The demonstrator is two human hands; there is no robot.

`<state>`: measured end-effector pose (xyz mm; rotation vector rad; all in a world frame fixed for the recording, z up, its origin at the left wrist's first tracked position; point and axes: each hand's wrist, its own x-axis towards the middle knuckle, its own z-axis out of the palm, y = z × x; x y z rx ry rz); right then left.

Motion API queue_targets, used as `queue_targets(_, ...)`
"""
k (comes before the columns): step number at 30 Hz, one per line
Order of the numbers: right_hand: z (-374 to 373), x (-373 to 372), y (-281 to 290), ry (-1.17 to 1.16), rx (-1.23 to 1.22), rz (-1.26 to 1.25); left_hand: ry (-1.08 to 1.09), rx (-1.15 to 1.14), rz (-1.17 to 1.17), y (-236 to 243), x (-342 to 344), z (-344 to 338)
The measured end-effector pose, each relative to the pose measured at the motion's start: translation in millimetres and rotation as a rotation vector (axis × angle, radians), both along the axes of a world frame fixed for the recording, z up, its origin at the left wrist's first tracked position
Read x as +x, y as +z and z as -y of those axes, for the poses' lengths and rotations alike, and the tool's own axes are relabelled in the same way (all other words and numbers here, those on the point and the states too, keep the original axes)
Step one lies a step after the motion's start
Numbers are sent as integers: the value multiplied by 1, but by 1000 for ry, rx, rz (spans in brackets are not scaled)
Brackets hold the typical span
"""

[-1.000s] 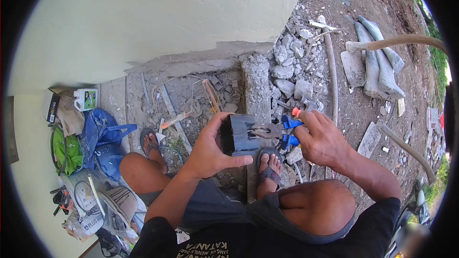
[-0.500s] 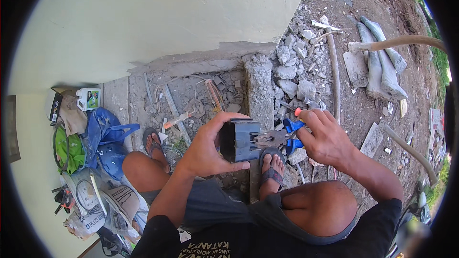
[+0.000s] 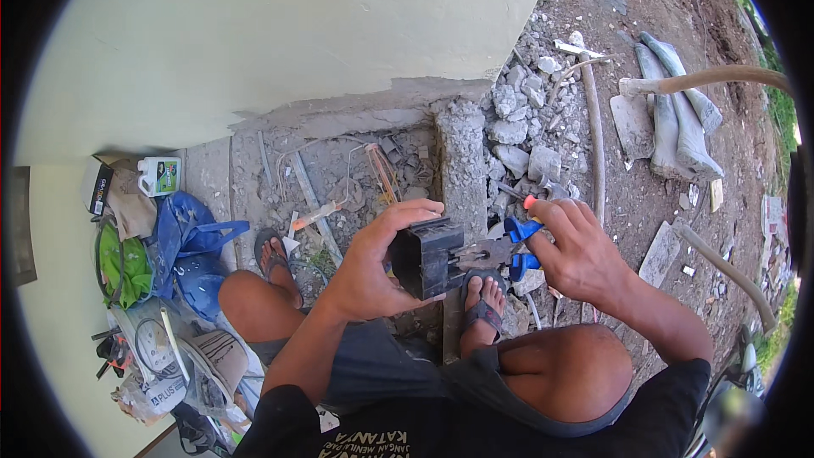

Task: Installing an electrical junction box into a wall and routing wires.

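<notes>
My left hand is closed around a black plastic box, thumb and fingers on opposite sides. The box looks like an electrical wall box, its hollow side turned left. In my right hand are pliers with blue and yellow handles. Their metal jaws meet the right-hand edge of the box; whether they bite on it I cannot tell. By my right fingertips shows the orange-red end of a thin tool, perhaps a screwdriver, with a dark shaft pointing up and left. My right palm is hidden.
Below my hands runs a rough concrete ledge beside broken rubble. A blue bag and a white jug stand at left by the pale wall. Boots and wooden-handled tools lie at right.
The black box has tilted slightly in my left hand, its hollow side now turned a little more downward. My right hand and the pliers have shifted slightly down.
</notes>
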<state>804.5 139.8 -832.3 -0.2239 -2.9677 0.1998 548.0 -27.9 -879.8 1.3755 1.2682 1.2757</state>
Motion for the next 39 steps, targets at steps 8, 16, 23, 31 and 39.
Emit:
queue_targets(8,0,8,-8,-35,-22,2,24,-269,267,9,19,2)
queue_targets(16,-3,8,-6,-50,25,69,138,-377,393,4,25,3)
queue_targets(23,-1,9,-9,2,-39,59,26,-50,-186,6,0,-2)
queue_targets(31,2,8,-12,-81,60,19,152,-729,999,13,34,3)
queue_targets(39,0,5,-5,-8,5,52,11,-164,-58,4,2,1)
